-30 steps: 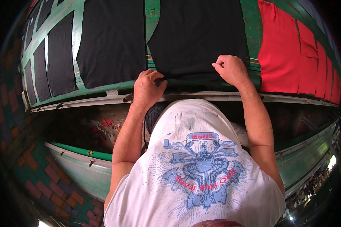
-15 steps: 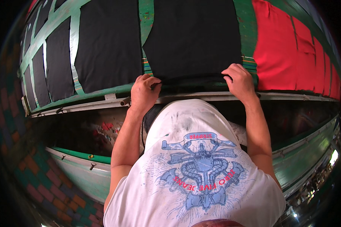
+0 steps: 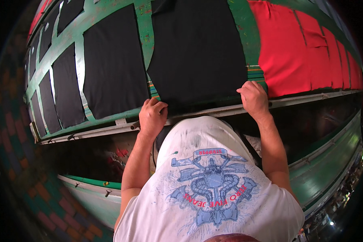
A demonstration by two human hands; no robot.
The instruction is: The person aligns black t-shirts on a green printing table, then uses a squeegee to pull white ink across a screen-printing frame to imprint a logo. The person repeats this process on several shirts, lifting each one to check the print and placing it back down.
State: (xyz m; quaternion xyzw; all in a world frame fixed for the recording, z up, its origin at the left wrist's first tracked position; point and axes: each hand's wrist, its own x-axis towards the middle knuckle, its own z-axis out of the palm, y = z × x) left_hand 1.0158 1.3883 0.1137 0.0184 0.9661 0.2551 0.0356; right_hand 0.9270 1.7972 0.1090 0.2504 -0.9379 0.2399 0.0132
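Note:
A large black fabric panel lies on the green table in front of me, with its near edge along the table's front. My left hand is closed in a pinch at the panel's near left corner. At the near right corner, my right hand is also closed, thumb and fingers together on the cloth's edge. Between the two hands the cloth looks flat. To the left lies another wide black fabric panel, apart from the one I hold. Red fabric panels lie to the right.
Narrower black pieces lie farther left on the green table. A pale metal rail runs along its front edge, with a short pipe end near my left wrist. Behind me stands another green table. Coloured paving covers the floor at left.
The panel's near edge, raised and folded between my hands before, now lies flatter against the table. Both hands keep their hold at the corners and sit slightly lower in view; the view has tilted.

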